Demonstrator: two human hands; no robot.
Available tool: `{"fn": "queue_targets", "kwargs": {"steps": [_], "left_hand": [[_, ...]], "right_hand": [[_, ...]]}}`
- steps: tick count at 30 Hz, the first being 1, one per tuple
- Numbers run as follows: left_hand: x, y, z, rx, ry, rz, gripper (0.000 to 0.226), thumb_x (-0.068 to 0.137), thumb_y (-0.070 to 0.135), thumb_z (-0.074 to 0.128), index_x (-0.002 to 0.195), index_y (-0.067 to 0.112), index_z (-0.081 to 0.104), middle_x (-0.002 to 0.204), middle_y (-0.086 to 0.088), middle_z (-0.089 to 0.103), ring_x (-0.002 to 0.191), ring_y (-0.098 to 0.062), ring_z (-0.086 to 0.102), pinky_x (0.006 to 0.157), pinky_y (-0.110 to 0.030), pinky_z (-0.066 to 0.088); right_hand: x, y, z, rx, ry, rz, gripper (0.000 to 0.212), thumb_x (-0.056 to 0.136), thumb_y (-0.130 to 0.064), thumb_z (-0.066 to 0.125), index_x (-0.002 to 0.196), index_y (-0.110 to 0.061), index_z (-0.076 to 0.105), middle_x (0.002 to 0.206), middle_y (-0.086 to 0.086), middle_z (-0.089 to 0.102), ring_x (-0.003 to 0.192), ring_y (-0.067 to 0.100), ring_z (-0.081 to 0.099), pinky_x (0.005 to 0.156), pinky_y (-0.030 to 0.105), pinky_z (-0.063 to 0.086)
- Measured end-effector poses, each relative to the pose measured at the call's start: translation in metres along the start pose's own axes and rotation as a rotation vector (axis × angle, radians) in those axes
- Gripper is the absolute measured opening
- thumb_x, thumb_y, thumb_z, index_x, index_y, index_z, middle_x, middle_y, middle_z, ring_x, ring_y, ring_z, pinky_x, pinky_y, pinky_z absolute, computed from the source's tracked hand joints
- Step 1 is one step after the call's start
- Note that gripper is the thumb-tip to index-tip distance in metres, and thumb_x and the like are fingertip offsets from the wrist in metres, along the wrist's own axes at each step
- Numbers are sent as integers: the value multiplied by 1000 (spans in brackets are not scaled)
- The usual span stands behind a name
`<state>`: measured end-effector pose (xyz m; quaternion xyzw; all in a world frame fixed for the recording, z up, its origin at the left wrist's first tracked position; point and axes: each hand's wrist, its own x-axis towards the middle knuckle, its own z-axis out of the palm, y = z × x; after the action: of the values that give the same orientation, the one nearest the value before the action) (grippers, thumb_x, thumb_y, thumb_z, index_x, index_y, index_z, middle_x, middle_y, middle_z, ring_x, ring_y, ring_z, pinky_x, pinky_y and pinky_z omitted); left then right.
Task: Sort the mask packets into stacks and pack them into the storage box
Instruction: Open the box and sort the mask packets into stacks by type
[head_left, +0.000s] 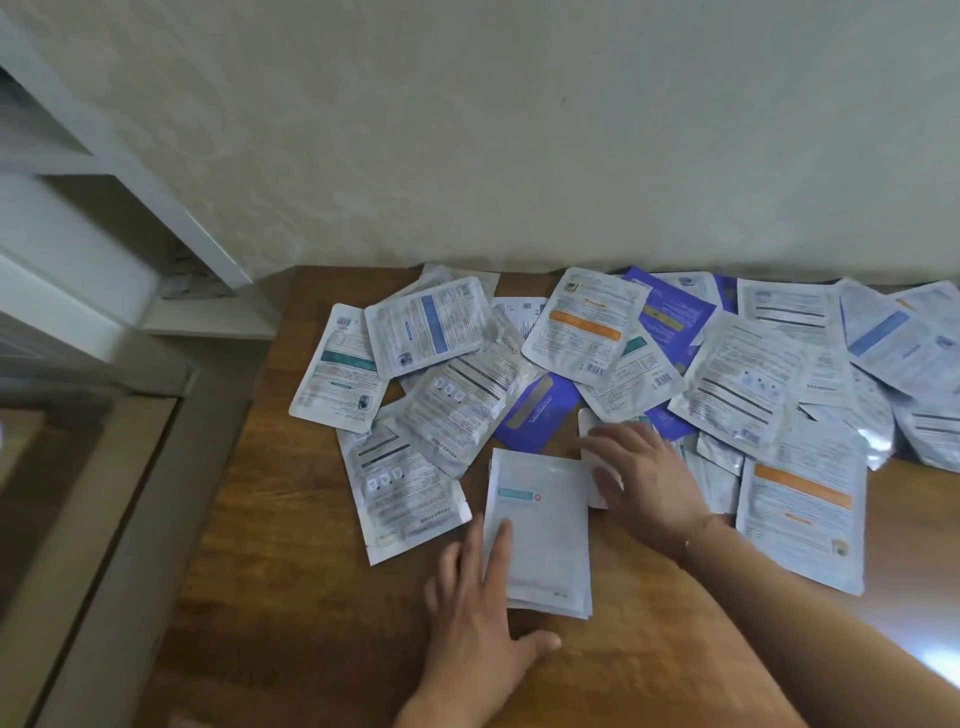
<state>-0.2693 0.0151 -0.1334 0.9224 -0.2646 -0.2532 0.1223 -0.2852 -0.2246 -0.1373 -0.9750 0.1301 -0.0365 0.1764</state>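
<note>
Mask packets (613, 364) scattered in an overlapping heap across the far half of a brown wooden table (291, 545), reaching back to the pale wall (519, 130) and off toward the right edge of view. Mostly silvery white, printed side up, some with an orange band, some with a teal or blue stripe; several purple ones (540, 410) wedged into the middle of the heap. Nearer than the heap, a small neat stack of plain white packets (543, 540), squared up and standing lengthwise, apart from the loose ones except at its far corners. Left hand (478, 618) flat on the table at the stack's near left corner, fingers straight and laid over the left edge of the top packet, thumb spread out below the bottom edge, gripping nothing. Right hand (644, 478) just beyond the stack's far right corner, palm down, fingers extended and pressing on a white packet (592, 441) at the heap's near rim; released rather than clenched, nothing pinched. Thin bracelet (698, 530) on the right wrist. Stack thus between the two hands, left one touching it, right one just beside it. White shelf unit (130, 249) at the left, blurred, beside the table's far left corner.
</note>
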Motion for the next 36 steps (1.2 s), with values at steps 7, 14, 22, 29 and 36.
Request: {"fn": "queue_targets", "kwargs": {"steps": [7, 14, 22, 29, 36], "left_hand": [[-6, -14, 11, 14, 79, 33, 98, 79, 78, 46, 147, 45, -15, 155, 16, -18, 139, -13, -10, 117, -41, 3], [0, -17, 9, -37, 122, 35, 86, 82, 76, 44, 149, 44, 2, 158, 15, 0, 137, -9, -4, 117, -37, 10], [5, -23, 20, -50, 259, 99, 85, 62, 77, 63, 132, 32, 45, 131, 5, 54, 117, -15, 38, 87, -45, 49], [7, -19, 24, -84, 245, 111, 95, 46, 76, 76, 127, 33, 50, 127, 13, 58, 111, -10, 40, 79, -38, 50], [14, -37, 6, -95, 412, 162, 75, 79, 85, 33, 134, 35, 46, 139, 12, 53, 120, -12, 43, 87, -35, 44]], "right_hand": [[-2, 62, 5, -222, -75, -188, 42, 96, -38, 43, 133, -25, 57, 136, 9, 55, 121, 34, 48, 90, 48, 49], [8, 12, -6, 124, 72, -190, 24, 88, -20, 60, 110, -12, 68, 114, 6, 65, 101, 29, 58, 85, 38, 52], [12, -19, 13, 45, -227, -139, 39, 89, -35, 62, 121, -13, 62, 118, 4, 55, 104, 25, 52, 85, 36, 51], [10, -10, 19, 78, -186, -97, 40, 85, -36, 68, 120, -16, 64, 116, 1, 58, 103, 24, 55, 84, 35, 54], [19, -13, 10, 81, -75, -154, 31, 87, -43, 53, 102, -21, 70, 102, -1, 66, 87, 23, 63, 69, 35, 57]]}}
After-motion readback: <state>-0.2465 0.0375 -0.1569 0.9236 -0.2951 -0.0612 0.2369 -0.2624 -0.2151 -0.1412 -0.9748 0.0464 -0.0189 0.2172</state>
